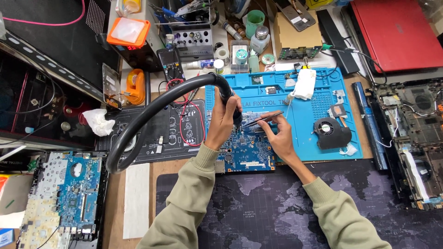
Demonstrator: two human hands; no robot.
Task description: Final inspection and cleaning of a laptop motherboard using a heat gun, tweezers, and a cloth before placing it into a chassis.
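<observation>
A blue circuit board point(247, 150) lies on the blue repair mat point(318, 110) at the middle of the bench. My left hand point(223, 121) grips the black handle at the end of a thick black hose point(152, 108), its tip pointed down at the board. My right hand point(277, 133) holds thin black tweezers point(263, 119) whose tips meet the board just beside the hose's nozzle. Both sleeves are olive green.
A black fan with heat pipe point(330, 131) and a white bottle point(302, 85) lie on the mat. An open laptop chassis point(410, 138) and red laptop lid point(397, 32) sit right. Another board point(76, 191), a multimeter point(171, 64) and tool clutter fill the left and back.
</observation>
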